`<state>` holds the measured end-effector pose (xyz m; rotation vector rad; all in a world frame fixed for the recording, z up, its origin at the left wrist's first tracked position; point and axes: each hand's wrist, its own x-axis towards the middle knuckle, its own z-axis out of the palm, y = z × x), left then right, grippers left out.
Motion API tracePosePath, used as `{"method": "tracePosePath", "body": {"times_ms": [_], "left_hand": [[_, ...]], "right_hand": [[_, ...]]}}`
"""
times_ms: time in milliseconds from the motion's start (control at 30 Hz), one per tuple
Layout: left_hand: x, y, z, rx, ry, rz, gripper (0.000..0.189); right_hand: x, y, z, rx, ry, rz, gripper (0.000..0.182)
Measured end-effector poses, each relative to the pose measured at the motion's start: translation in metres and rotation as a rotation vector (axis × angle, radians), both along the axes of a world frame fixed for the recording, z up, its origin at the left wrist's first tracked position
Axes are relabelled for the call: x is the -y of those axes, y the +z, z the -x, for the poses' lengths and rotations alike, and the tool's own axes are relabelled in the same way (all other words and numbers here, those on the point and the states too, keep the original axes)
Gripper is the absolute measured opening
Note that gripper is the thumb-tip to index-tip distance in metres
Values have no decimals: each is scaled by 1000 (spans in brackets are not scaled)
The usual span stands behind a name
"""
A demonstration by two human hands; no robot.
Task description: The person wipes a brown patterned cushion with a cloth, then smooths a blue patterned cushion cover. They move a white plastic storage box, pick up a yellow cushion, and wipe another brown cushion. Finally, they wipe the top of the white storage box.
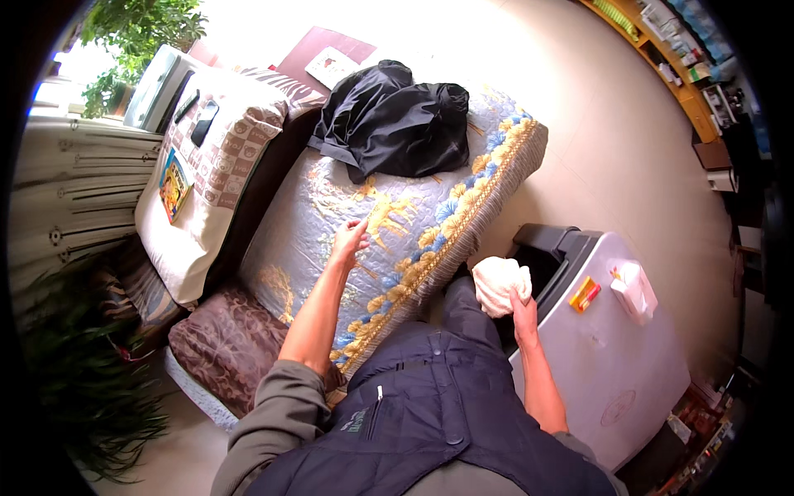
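Note:
My right hand (pixel 525 315) grips a bunched white cloth (pixel 500 286) beside the dark edge of a light-topped table (pixel 620 366). Above the patterned sofa cover (pixel 298 204), my left hand (pixel 352 239) is held out, its fingers partly spread and nothing in them. That cover is blue-grey, with golden deer and a fringe of yellow and blue flowers. Farther along the seat lies a crumpled black garment (pixel 397 121), just beyond my left hand. The folds hide its shape.
On the table sit a small yellow-red packet (pixel 584 294) and a white tissue pack (pixel 634 291). A book (pixel 175 186), a remote control (pixel 187 106) and a phone (pixel 205 124) rest on the covered sofa back (pixel 192 248). Leafy plants (pixel 93 366) stand at left, shelves (pixel 673 68) at right.

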<state>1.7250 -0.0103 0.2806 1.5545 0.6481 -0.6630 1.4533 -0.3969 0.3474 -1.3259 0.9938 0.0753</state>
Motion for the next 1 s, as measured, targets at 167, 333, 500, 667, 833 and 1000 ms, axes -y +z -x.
{"method": "tracePosePath", "body": {"times_ms": [167, 333, 500, 667, 833, 1000], "left_hand": [[-20, -71, -98, -1, 207, -151, 60], [-8, -131, -192, -33, 492, -162, 84], [4, -189, -247, -232, 478, -159, 65], [-9, -219, -237, -76, 376, -175, 18], [-75, -111, -101, -110, 2, -257, 14], [-268, -33, 100, -364, 80, -604, 10]], "right_hand": [[28, -22, -15, -121, -20, -91, 48], [53, -28, -30, -202, -53, -122, 50], [60, -44, -38, -249, -87, -133, 49], [53, -55, -41, -232, -59, -168, 48], [56, -49, -35, -296, -19, -78, 46], [50, -66, -23, -304, 54, -125, 50]]}}
